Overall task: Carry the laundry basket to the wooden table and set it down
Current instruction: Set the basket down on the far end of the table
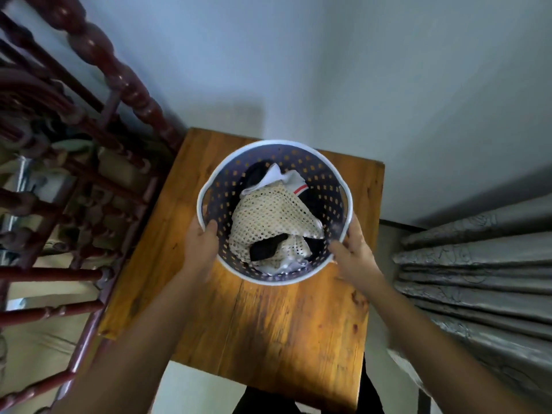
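While both hands, left hand [200, 245] and right hand [354, 249], clasp its rim for balance, the basket [218, 186] sits over the table [268, 324].

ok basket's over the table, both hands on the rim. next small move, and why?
Probably let go: the laundry basket already sits over the middle of the wooden table. The left hand grips the rim, thumb inside; the blurred right hand seems to be loosening. Whether the base touches the table can't be seen, so ease it down first, then release.

Dim bluish room, warm glare on wooden table [268, 318], soft blur, wide-angle edge bending
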Tool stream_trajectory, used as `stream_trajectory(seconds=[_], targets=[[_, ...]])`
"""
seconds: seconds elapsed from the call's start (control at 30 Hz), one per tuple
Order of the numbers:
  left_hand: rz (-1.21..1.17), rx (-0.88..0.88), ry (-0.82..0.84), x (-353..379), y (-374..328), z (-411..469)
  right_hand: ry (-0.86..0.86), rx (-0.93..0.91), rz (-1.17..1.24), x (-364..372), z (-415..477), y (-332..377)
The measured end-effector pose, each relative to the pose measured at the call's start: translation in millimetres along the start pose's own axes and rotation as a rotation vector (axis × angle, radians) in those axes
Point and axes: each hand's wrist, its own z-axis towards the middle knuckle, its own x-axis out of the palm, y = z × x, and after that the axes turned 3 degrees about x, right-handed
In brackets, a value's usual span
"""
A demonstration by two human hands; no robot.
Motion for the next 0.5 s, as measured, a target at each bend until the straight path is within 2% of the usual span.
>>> stream_trajectory(seconds=[0.27,0.5], targets=[[0.013,0.123,-0.140,-36,-52,109,0.026,-0.091,-0.026,59,106,88],[-0.020,0.192,-0.216,-59,-77,181,0.026,-0.147,0.012,102,162,125]])
